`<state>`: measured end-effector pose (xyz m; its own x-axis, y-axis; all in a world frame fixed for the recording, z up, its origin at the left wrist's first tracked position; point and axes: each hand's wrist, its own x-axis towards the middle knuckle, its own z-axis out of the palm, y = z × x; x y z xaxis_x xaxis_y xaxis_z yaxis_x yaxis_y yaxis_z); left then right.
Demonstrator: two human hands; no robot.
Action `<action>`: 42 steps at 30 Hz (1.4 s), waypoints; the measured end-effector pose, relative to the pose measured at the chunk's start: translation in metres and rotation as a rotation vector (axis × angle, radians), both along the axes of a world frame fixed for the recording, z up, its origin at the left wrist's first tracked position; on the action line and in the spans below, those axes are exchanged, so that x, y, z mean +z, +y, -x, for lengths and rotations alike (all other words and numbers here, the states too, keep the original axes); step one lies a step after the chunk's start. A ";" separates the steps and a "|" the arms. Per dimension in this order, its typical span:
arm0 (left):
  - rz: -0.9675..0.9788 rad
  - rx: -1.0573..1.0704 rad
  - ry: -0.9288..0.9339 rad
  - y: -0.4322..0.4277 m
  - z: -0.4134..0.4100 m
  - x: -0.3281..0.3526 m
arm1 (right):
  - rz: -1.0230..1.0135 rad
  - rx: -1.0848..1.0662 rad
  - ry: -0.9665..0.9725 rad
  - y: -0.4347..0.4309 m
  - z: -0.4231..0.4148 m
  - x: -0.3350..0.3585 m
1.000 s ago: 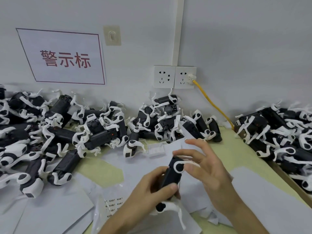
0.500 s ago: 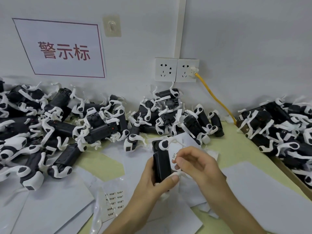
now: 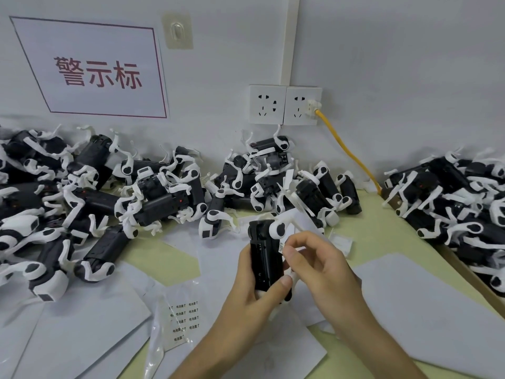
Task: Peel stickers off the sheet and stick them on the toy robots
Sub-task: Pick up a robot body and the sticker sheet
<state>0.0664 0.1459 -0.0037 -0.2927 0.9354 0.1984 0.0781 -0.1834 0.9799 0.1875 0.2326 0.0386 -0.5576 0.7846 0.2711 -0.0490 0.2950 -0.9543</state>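
My left hand (image 3: 250,292) grips a black toy robot (image 3: 263,257) with white legs, held upright above the table with its underside facing me. My right hand (image 3: 318,265) pinches a small white sticker (image 3: 281,247) between thumb and forefinger, right at the robot's right edge. The sticker sheet (image 3: 183,321), printed with rows of small labels, lies in a clear bag on the table left of my left wrist.
Black-and-white toy robots are heaped along the wall at left (image 3: 68,198) and centre (image 3: 273,181), and more fill a box at right (image 3: 459,203). White paper sheets (image 3: 426,307) cover the yellow-green table (image 3: 169,258). A yellow cable (image 3: 347,151) runs from the wall socket.
My left hand turned the robot upright and raised it. My right hand closed from spread fingers into a pinch on a sticker and came to the robot's side.
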 end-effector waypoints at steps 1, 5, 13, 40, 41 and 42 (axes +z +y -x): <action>-0.003 0.007 0.006 0.000 0.000 0.000 | -0.003 -0.003 -0.004 0.000 0.000 0.000; -0.010 0.025 0.035 0.001 -0.001 -0.001 | -0.039 -0.031 -0.026 0.000 0.000 -0.001; -0.021 0.019 0.067 -0.001 -0.004 -0.002 | -0.070 -0.061 -0.093 -0.001 -0.002 -0.001; -0.072 0.030 0.136 -0.001 -0.003 -0.003 | -0.100 0.010 -0.162 0.009 -0.005 -0.003; -0.071 0.028 0.139 -0.001 -0.003 -0.003 | -0.104 0.013 -0.164 0.009 -0.005 -0.003; -0.071 0.028 0.141 -0.001 -0.003 -0.003 | -0.109 0.015 -0.166 0.010 -0.005 -0.003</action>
<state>0.0691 0.1447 -0.0068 -0.2829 0.9096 0.3044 0.2204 -0.2472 0.9436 0.1924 0.2423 0.0354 -0.6130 0.7470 0.2574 0.1018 0.3977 -0.9118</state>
